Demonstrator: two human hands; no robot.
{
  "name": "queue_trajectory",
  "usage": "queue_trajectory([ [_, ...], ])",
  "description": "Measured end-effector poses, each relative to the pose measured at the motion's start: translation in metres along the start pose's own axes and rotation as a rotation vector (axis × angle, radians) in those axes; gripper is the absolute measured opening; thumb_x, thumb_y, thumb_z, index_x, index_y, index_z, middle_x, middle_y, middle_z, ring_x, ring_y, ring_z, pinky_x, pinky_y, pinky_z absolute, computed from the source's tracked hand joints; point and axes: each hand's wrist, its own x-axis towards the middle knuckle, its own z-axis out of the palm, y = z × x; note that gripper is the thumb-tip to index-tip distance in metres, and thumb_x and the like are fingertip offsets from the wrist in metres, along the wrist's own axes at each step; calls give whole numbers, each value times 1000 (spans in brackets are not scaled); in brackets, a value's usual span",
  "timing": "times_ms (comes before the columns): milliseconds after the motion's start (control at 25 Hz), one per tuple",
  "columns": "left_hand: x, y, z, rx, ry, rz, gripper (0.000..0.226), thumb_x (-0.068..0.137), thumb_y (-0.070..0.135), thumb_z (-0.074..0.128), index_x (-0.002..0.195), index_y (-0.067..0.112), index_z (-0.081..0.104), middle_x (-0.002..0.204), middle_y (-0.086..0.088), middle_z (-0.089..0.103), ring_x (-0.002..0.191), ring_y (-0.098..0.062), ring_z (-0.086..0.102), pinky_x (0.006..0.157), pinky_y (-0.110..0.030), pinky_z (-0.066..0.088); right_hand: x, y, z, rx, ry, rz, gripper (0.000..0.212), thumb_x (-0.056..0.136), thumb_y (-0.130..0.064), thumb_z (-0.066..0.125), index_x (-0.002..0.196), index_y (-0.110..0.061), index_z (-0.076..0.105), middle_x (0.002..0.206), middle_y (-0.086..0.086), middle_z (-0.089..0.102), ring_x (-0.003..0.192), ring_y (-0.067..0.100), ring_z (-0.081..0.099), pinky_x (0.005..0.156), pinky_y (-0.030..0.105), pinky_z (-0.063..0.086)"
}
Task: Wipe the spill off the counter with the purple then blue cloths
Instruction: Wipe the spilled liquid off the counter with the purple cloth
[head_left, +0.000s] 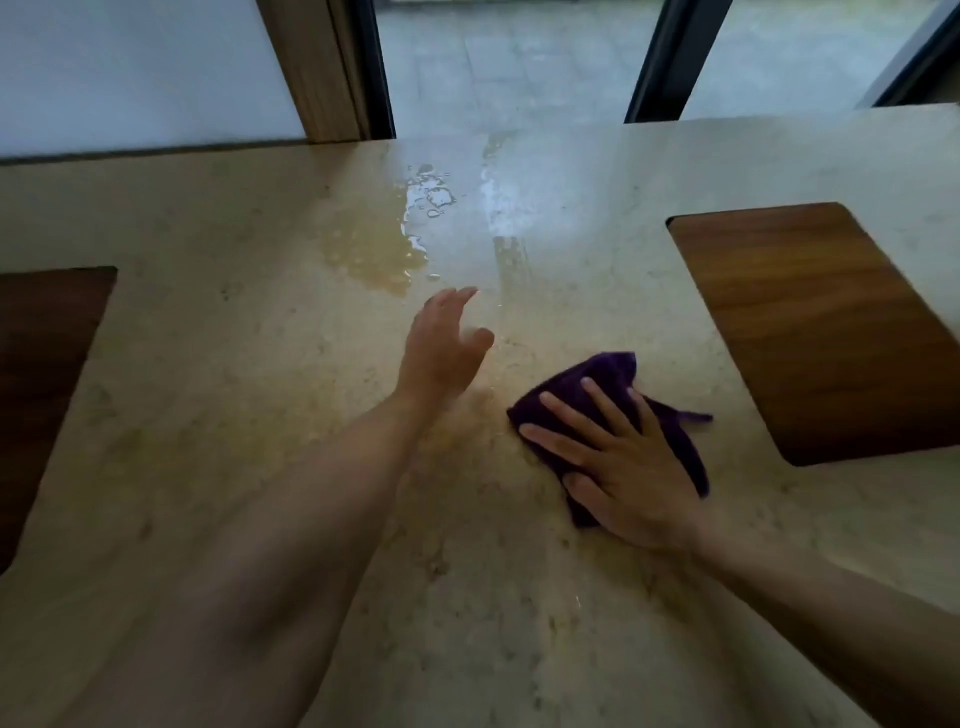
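The spill (384, 254) lies ahead-left of the cloth (613, 371), pressed flat under the spread right hand (623, 478); the left hand (441, 348), empty with straight fingers, is nearer it.

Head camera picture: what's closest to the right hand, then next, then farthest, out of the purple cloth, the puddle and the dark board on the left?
1. Purple cloth, pressed under the right hand.
2. Puddle, farther ahead and left.
3. Dark board, at the far left edge.

Dim window daylight glares on the counter (519, 208); edges seem blurred.
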Motion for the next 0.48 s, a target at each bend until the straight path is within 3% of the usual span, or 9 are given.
queue_trajectory([
  [120,-20,-33,-33,371,-122,123,78,74,59,38,141,20,49,153,-13,38,140,-34,35,113,-51,29,-101,-44,19,-5,-28,134,58,96,-51,29,152,-52,15,164,-13,15,153,27,5,115,60,11],
  [240,-30,-69,-69,662,-179,66,71,85,70,42,148,37,32,163,-2,16,148,-32,15,115,-61,17,-160,-90,33,63,-45,469,63,91,-49,33,152,-50,19,162,-10,24,150,26,16,112,59,18],
  [360,-27,-96,-101,761,-225,-84,80,78,87,25,149,51,11,165,5,-1,150,-36,-1,113,-68,8,-161,-129,35,251,-48,882,62,89,-53,17,144,-65,-9,162,-20,-3,151,20,5,116,60,11],
  [480,-26,-115,-106,766,-204,-95,90,66,97,5,147,57,1,165,5,-3,149,-39,-2,111,-72,4,-127,-150,32,385,60,1153,49,94,-50,-4,130,-63,-35,156,-24,-25,152,20,-10,118,60,5],
])
